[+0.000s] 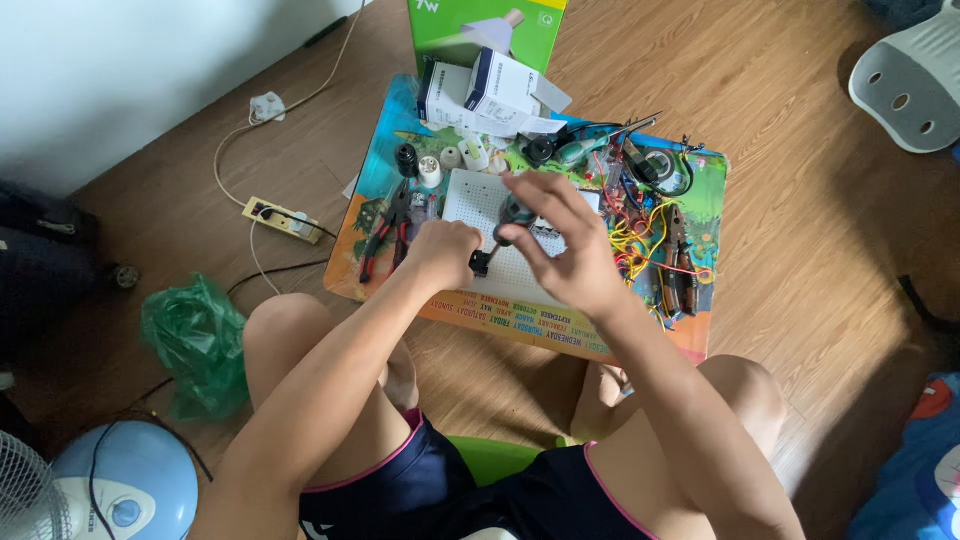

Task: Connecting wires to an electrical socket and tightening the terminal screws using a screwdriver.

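Seated over a low colourful table (400, 110), a person's right hand (560, 245) grips a screwdriver (512, 218) upright while the left hand (440, 250) pinches a small black part (480, 264) above the white board (470, 195); the part appears not yet fastened.

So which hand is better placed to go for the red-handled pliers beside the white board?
Left, probably. The left hand rests at the white board's left edge, with the red-handled pliers just beside it. The right hand is further right, gripping a screwdriver, so it looks occupied.
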